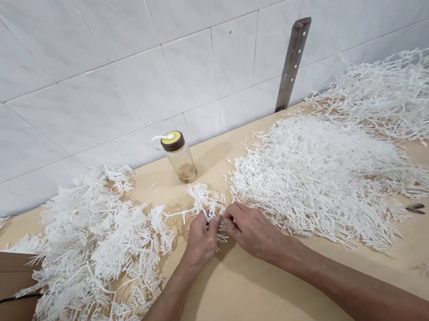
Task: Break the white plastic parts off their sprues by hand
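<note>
My left hand (201,238) and my right hand (249,228) meet at the middle of a tan wooden table (236,298), fingers pinched together on a small white plastic branch piece (206,201) with many thin comb-like tips. The piece fans out just beyond my fingertips. To the left lies a big heap of white plastic branches (92,261). To the right spreads a flatter heap of thin white plastic sticks (323,176), its near edge touching my right hand.
A clear plastic bottle (179,157) with a brown lid stands by the white tiled wall. A metal bracket (292,63) leans on the wall. More white strands (402,87) pile at the far right. Small scissors (415,209) lie right. A cardboard box (2,313) sits left.
</note>
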### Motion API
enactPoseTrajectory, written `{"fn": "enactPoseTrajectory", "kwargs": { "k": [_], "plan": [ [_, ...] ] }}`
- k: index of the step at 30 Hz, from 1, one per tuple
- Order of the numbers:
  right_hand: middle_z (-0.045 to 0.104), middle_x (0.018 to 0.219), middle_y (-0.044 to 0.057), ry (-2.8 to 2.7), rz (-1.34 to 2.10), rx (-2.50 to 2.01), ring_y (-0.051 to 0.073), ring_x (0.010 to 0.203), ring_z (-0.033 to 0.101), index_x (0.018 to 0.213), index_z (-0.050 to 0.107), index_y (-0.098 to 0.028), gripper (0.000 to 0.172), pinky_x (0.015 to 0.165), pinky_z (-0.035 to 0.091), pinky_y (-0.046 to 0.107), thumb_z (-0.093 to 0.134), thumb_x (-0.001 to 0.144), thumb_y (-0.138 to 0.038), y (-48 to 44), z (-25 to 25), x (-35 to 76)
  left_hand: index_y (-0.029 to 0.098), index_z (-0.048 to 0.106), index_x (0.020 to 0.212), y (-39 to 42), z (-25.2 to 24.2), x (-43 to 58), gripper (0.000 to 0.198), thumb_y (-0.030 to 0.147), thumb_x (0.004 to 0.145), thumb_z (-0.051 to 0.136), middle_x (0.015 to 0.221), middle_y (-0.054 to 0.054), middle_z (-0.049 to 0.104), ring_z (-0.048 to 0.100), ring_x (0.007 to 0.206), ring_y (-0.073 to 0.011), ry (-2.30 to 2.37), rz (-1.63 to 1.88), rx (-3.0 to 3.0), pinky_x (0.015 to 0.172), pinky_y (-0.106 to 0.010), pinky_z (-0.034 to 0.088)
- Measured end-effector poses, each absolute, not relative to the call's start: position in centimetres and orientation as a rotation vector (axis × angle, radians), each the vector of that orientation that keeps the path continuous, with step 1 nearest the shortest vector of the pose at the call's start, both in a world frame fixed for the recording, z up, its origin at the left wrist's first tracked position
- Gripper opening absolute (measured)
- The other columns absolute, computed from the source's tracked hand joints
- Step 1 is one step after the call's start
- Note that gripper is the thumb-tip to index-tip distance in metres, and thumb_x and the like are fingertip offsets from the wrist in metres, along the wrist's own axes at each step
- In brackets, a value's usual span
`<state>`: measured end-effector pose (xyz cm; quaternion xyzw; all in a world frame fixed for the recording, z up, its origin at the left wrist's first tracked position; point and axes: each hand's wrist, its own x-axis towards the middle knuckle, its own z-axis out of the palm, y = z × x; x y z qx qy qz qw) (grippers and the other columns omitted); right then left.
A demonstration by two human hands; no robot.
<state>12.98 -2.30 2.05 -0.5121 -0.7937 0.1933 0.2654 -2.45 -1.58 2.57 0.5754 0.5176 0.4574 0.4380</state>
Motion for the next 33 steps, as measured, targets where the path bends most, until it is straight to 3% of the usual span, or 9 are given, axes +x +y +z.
{"fn": "enactPoseTrajectory", "kwargs": {
  "k": [3,8,14,21,27,33],
  "plan": [
    [0.063,0.079,0.006,-2.077,0.504,-1.455,0.017,0.067,0.056,0.086,0.054,-0.019,0.014,0.061,0.036,0.029,0.045,0.096,-0.016,-2.0,1.9,12.7,0.019,0.064,0.064,-1.6,2.6,-2.5,0.038,0.054,0.075,0.072,0.063,-0.002,0.060,0.051,0.066,-0.0182,1.278,1.187,1.382,0.062,-0.027,0.040],
    [0.062,0.071,0.005,-1.823,0.392,-1.687,0.018,0.061,0.054,0.078,0.053,-0.020,0.013,0.056,0.036,0.029,0.047,0.090,-0.017,-0.3,3.5,15.6,0.016,0.071,0.086,-1.6,2.0,-3.0,0.039,0.055,0.078,0.070,0.075,-0.002,0.066,0.056,0.068,-0.0163,1.208,1.147,1.264,0.062,-0.026,0.042],
    [0.061,0.063,0.000,-1.488,0.265,-1.795,0.019,0.056,0.056,0.082,0.056,-0.022,0.011,0.062,0.041,0.033,0.056,0.086,-0.032,0.8,6.4,21.2,0.014,0.069,0.081,-1.0,0.7,-3.1,0.045,0.057,0.071,0.077,0.067,-0.002,0.064,0.055,0.058,-0.0140,1.171,1.081,1.048,0.056,-0.025,0.041],
    [0.065,0.077,0.007,-1.434,-0.070,-1.728,0.021,0.066,0.059,0.081,0.062,-0.020,0.013,0.071,0.047,0.039,0.061,0.084,-0.032,1.6,6.3,24.4,0.014,0.067,0.079,-1.3,1.8,-2.9,0.044,0.056,0.069,0.079,0.066,-0.001,0.063,0.054,0.056,-0.0120,1.207,1.093,0.985,0.054,-0.023,0.040],
    [0.072,0.094,0.008,-1.811,0.503,-1.266,0.017,0.071,0.065,0.094,0.071,-0.019,0.019,0.064,0.052,0.030,0.054,0.094,-0.029,-0.3,4.4,17.6,0.014,0.067,0.083,-1.5,1.9,-2.9,0.045,0.056,0.072,0.077,0.068,-0.002,0.064,0.055,0.059,-0.0129,1.218,1.063,1.022,0.054,-0.023,0.041],
    [0.072,0.093,0.006,-1.875,0.778,-1.244,0.016,0.069,0.064,0.094,0.073,-0.020,0.018,0.065,0.050,0.030,0.055,0.091,-0.024,-1.2,2.3,14.2,0.013,0.067,0.079,-1.2,1.0,-2.9,0.040,0.053,0.075,0.075,0.068,-0.001,0.062,0.053,0.061,-0.0121,1.239,1.101,1.193,0.055,-0.023,0.041]
  ]
}}
